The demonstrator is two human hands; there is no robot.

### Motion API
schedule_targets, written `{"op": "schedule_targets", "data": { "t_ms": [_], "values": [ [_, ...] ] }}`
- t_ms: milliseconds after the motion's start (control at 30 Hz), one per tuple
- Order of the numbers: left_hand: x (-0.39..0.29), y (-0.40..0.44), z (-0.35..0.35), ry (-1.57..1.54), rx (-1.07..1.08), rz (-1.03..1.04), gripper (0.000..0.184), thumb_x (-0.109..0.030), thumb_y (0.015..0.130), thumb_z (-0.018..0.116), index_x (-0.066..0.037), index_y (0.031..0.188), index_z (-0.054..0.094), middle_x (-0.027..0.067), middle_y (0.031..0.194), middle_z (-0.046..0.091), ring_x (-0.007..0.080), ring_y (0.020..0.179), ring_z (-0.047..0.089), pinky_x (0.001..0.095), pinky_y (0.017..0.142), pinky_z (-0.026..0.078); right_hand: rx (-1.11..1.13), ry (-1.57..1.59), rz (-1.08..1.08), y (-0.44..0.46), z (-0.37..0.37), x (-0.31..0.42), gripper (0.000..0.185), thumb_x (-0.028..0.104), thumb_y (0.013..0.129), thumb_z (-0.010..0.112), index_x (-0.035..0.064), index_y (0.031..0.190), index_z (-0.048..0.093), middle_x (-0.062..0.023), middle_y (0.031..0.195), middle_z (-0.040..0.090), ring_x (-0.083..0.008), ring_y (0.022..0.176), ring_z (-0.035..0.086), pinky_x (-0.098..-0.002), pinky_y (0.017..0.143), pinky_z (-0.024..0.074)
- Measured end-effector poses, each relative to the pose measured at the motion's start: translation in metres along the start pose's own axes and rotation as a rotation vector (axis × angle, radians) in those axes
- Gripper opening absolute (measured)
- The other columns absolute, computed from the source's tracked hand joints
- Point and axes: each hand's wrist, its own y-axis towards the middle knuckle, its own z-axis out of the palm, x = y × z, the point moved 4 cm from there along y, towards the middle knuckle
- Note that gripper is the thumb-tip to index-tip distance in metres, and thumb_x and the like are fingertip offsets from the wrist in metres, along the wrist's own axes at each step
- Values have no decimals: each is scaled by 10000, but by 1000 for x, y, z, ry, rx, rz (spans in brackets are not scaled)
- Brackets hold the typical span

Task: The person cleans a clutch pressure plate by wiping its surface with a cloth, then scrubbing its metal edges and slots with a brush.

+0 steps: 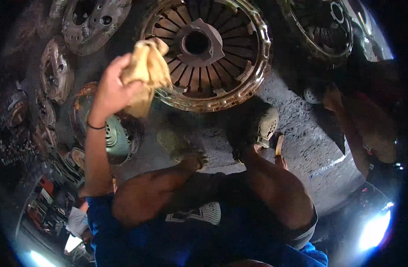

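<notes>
Head view: gripping blurred yellow cloth (147, 71) in curled left hand (111, 91), over left rim of clutch cover (216, 44), cut off at top; cannot tell whether touching; can see only bits of right hand (281, 162) beyond right leg (279, 189), at pale strip (279, 144), cannot tell how closed

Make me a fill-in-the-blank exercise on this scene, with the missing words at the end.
1. The person's ____ hand grips a crumpled yellowish-tan cloth.
2. A thin dark band circles that arm at the ____.
3. The large round metal disc with radial slots has a dark, round ____ at its centre.
4. The person's fabric shirt is ____ in colour.

Missing words: left; wrist; hole; blue.
</notes>
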Motion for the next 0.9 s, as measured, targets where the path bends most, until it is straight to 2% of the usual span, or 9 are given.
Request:
{"op": "schedule_targets", "data": {
  "t_ms": [100, 133, 267, 333, 500, 600, 700, 833, 900],
  "values": [
    [-13, 31, -27, 195, -81, 83, 627, 8, 791, 767, 54, 1372, 535, 166, 1380, 581, 242, 1303, 546, 357, 1122, 412, 1, 15, -7, 3, 2, 8, 297, 290, 986, 663, 33, 1134, 678, -123, 919, 735, -210, 791, 687, -376, 698, 536],
    [-25, 42, -32, 365, -132, 193, 671, -10, 775, 784, 66, 1387, 521, 223, 1390, 554, 336, 1286, 571, 395, 1110, 440, 2, 19, -12, 4, 2, 11, 296, 292, 985, 664, 37, 1134, 678, -125, 917, 736, -215, 790, 690, -378, 695, 536],
    [-95, 116, -3, 380, 5, 519, 726, 61, 705, 733, 60, 1397, 511, 162, 1425, 567, 318, 1343, 539, 364, 1164, 391, 13, 44, -35, 15, 6, 27, 290, 299, 980, 668, 52, 1133, 678, -133, 907, 737, -232, 784, 700, -387, 684, 537],
    [-139, 135, 29, 491, 64, 368, 525, -48, 845, 745, -171, 1338, 611, 98, 1327, 616, 269, 1144, 634, 427, 1077, 479, 30, 71, -55, 23, 12, 37, 288, 303, 978, 670, 60, 1132, 678, -137, 903, 737, -241, 782, 705, -391, 679, 537],
    [-39, 233, 101, 597, 196, 1067, 150, -90, 906, 610, -170, 973, 717, 36, 828, 647, 195, 908, 645, 327, 789, 495, 75, 116, -87, 23, 11, 30, 272, 299, 964, 677, 76, 1120, 667, -184, 928, 734, -358, 848, 728, -433, 707, 553],
    [9, 218, 95, 635, 219, 888, 698, 100, 732, 664, 51, 1410, 506, 177, 1423, 577, 316, 1356, 534, 377, 1165, 406, 65, 35, -43, 12, 7, 22, 272, 298, 965, 675, 72, 1115, 666, -190, 928, 731, -371, 863, 727, -436, 717, 554],
    [41, 178, 74, 793, 326, 439, 466, 121, 771, 603, 23, 1226, 614, 233, 1183, 643, 390, 1148, 629, 448, 1040, 525, 55, -18, -25, 8, 0, 20, 272, 298, 965, 673, 68, 1110, 665, -196, 929, 728, -384, 878, 725, -440, 727, 554],
    [45, 123, 46, 499, 366, 348, 117, -19, 844, 598, 63, 905, 543, 264, 842, 580, 501, 889, 583, 518, 769, 501, 32, -53, -66, 13, -1, 13, 260, 288, 971, 662, 58, 1093, 668, -183, 917, 727, -374, 887, 728, -435, 751, 556],
    [29, 123, 32, 396, 362, 97, 236, -14, 817, 636, 50, 1044, 628, 234, 939, 672, 367, 943, 684, 451, 818, 537, 12, 1, -86, 22, -8, 17, 251, 280, 971, 662, 54, 1081, 670, -187, 924, 726, -374, 891, 727, -435, 757, 556]
  ]
}}
